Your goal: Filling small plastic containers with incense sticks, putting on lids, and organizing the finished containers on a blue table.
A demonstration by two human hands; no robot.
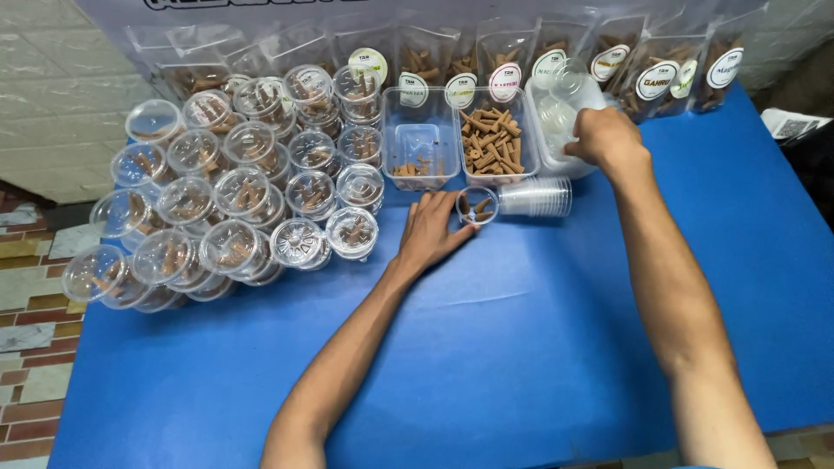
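Observation:
My left hand [427,231] lies on the blue table [521,347], its fingers around a small clear cup [477,207] that holds a few brown cones. My right hand [605,137] reaches into a white tub [556,122] of clear round lids and has its fingers closed on one lid [566,82]. A sideways stack of empty clear cups [536,197] lies just right of the small cup. Behind it stand a clear box full of brown cones [491,139] and a nearly empty clear box [418,139].
Several lidded clear cups with cones [234,187] are piled in stacked rows at the left. A row of clear pouches with round labels [521,61] leans along the back edge. A tiled floor shows at the left edge.

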